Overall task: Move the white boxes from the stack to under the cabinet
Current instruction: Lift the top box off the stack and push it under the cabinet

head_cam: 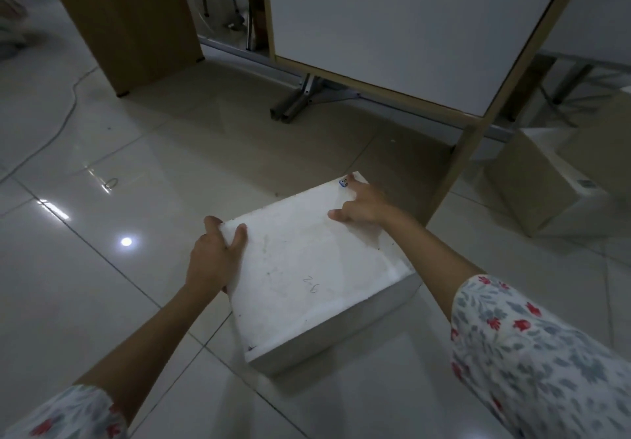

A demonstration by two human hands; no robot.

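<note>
Gripping white box – left hand near corner, right hand far corner.

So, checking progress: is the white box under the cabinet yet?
Not yet. The white box lies on the floor tiles before the cabinet, gripped by left hand and right hand.

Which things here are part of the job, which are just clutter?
Job:
- white box, gripped at both sides
- left hand
- right hand
- cabinet, open space beneath

Clutter:
- cable on floor
- wooden panel
- metal foot
</note>
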